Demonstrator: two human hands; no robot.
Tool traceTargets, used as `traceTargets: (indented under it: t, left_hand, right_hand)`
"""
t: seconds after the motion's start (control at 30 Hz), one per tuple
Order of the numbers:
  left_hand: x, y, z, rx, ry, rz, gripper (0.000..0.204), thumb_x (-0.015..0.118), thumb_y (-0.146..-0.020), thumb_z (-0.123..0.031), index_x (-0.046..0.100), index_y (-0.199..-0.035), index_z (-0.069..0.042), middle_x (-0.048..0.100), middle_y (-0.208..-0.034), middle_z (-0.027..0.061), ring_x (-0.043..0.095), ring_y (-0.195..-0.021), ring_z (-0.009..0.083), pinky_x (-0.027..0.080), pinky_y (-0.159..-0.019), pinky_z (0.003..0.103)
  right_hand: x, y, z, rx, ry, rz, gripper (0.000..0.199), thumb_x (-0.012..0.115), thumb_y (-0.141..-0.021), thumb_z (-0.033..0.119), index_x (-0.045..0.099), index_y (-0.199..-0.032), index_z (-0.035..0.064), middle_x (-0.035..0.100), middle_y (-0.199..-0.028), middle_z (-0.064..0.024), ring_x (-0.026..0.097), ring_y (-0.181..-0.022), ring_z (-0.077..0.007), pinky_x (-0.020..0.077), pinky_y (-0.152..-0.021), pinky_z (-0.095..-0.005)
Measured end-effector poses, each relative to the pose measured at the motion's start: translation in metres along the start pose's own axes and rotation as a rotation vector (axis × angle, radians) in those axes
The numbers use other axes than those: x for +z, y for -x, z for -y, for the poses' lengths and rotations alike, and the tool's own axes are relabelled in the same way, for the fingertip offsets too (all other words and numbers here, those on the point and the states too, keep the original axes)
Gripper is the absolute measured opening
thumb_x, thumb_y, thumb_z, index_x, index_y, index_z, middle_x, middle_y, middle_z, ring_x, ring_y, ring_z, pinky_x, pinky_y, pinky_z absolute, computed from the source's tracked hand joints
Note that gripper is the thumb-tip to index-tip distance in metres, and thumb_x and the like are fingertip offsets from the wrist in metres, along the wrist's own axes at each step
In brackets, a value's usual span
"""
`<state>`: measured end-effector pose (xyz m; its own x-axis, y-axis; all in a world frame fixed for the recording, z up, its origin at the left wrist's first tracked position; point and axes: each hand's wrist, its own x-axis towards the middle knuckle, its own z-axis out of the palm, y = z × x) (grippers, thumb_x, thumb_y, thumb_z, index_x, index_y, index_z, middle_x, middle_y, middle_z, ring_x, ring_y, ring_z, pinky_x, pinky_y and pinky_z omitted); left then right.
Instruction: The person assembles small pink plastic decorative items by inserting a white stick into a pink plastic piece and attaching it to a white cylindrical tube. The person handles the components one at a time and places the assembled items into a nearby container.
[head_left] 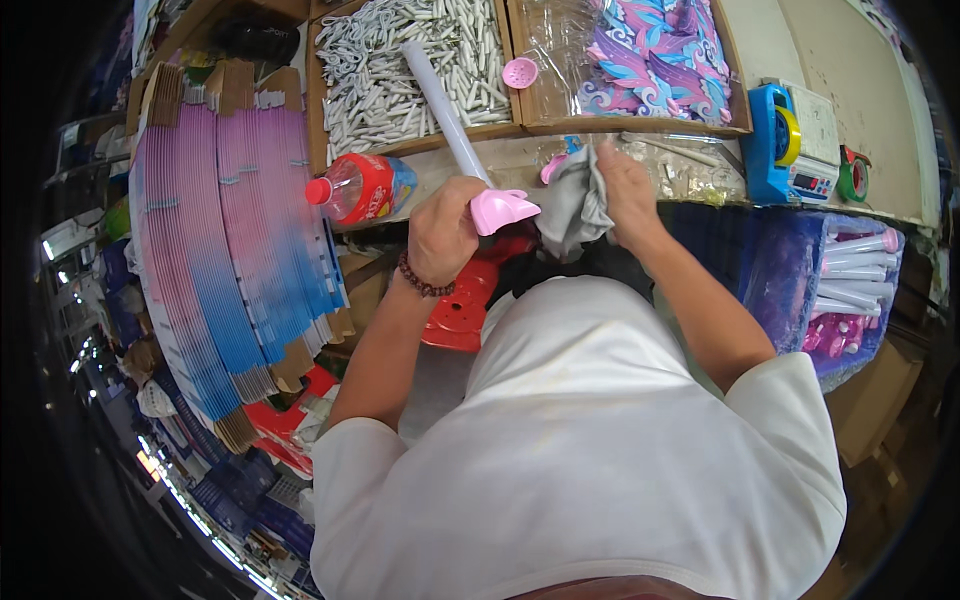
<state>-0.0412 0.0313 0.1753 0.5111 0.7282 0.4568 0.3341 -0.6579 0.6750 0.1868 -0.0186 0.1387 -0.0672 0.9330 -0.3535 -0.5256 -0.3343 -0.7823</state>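
My left hand (443, 230), with a beaded bracelet at the wrist, is closed round a toy wand. Its long whitish tube (440, 105) points up and away over the parts box, and its pink plastic head (502, 211) sticks out to the right of the fist. A crumpled grey cloth (575, 203) hangs from my right hand (628, 195), which is slightly blurred and closed on it. The cloth is just right of the pink head. Behind the cloth, a small pink piece (552, 168) lies on the bench, partly covered.
Beyond my hands stand a box of white parts (400, 75) and a box of purple-blue printed pieces (660, 60); a pink perforated cup (520, 73) rests at their divider. Left are a red-capped bottle (362, 188) and stacked cartons (235, 230). Right are a tape dispenser (770, 145), a scale (812, 140) and a wand-filled bin (790, 270).
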Motion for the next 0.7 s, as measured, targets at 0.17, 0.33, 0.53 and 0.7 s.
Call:
traceTargets:
  t: [0.17,0.33,0.53,0.7]
  left_hand:
    - [0.011,0.002,-0.006,-0.047,-0.140,0.037,0.018,0.055,-0.084,0.010,0.057,-0.098,0.000,0.064,-0.084,0.0172,0.064,-0.072,0.0317,0.050,-0.064,0.036]
    - [0.017,0.006,-0.005,-0.346,0.153,0.169,0.014,0.047,-0.089,0.008,0.056,-0.097,0.000,0.061,-0.073,0.0129,0.061,-0.064,0.0229,0.047,-0.058,0.032]
    - [0.019,0.007,0.001,-0.437,0.262,0.157,0.011,0.053,-0.089,0.003,0.057,-0.100,0.000,0.063,-0.078,0.0180,0.065,-0.072,0.0305,0.049,-0.063,0.035]
    - [0.015,0.000,-0.011,-0.431,0.273,0.108,0.013,0.053,-0.092,0.002,0.060,-0.103,0.001,0.062,-0.079,0.0031,0.057,-0.067,0.0069,0.048,-0.060,0.022]
  right_hand:
    - [0.051,0.006,0.018,-0.074,0.400,0.084,0.046,0.039,-0.102,0.040,0.061,-0.115,0.0007,0.061,-0.088,-0.0027,0.054,-0.080,-0.0079,0.0458,-0.070,-0.0236]
    - [0.049,-0.006,-0.016,0.124,0.447,0.073,0.041,0.037,-0.102,0.034,0.056,-0.089,0.0000,0.049,-0.069,0.0014,0.044,-0.066,-0.0079,0.0377,-0.056,-0.0271]
    - [0.052,0.001,-0.012,-0.065,0.465,0.072,0.043,0.037,-0.103,0.035,0.053,-0.082,0.0006,0.044,-0.066,0.0022,0.039,-0.063,-0.0076,0.0353,-0.054,-0.0274]
    - [0.049,-0.003,-0.011,-0.125,0.393,0.026,0.046,0.037,-0.103,0.039,0.052,-0.079,0.0027,0.042,-0.067,0.0033,0.037,-0.065,-0.0073,0.0351,-0.056,-0.0276]
